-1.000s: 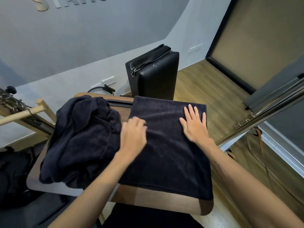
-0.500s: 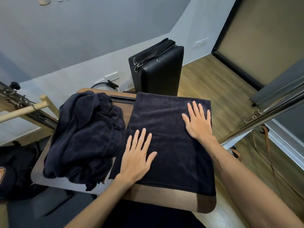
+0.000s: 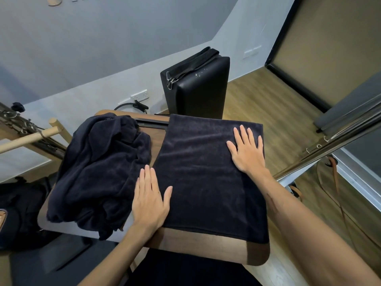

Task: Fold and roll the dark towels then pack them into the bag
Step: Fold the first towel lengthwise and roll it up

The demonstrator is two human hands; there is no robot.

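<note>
Pressing flat: left hand (image 3: pixel 149 200) on folded towel's (image 3: pixel 208 178) 8 o'clock edge, right hand (image 3: pixel 246 150) at 2 o'clock, fingers straight | loose towel heap (image 3: pixel 99 172) at 9 o'clock | dark bag (image 3: pixel 18 211) further left, contents unclear

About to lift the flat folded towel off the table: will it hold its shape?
Probably not: the folded towel is soft terry, lying limp under both open hands, so it should sag. Its near edge already droops slightly over the table, so pushing may bunch it.
</note>
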